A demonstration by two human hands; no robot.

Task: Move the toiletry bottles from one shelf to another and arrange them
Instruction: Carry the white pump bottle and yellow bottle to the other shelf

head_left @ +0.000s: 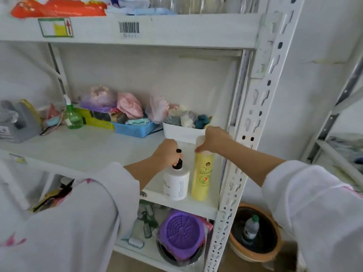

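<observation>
My left hand (167, 153) grips the black pump of the white bottle (176, 182); my right hand (211, 140) holds the cap of the yellow bottle (202, 175). Both bottles stand touching at the front of the middle shelf (98, 148), beside the white upright (238, 154). Judged: two placed; final arranging remains.

**A storeroom with labelled racks**

White slotted metal shelving (253, 134) carries a barcode sticker (129, 27) and an arrow label (55, 27). Mixed household goods crowd it: a blue basket (135, 129), a green spray bottle (73, 116), bagged items (98, 99).
</observation>
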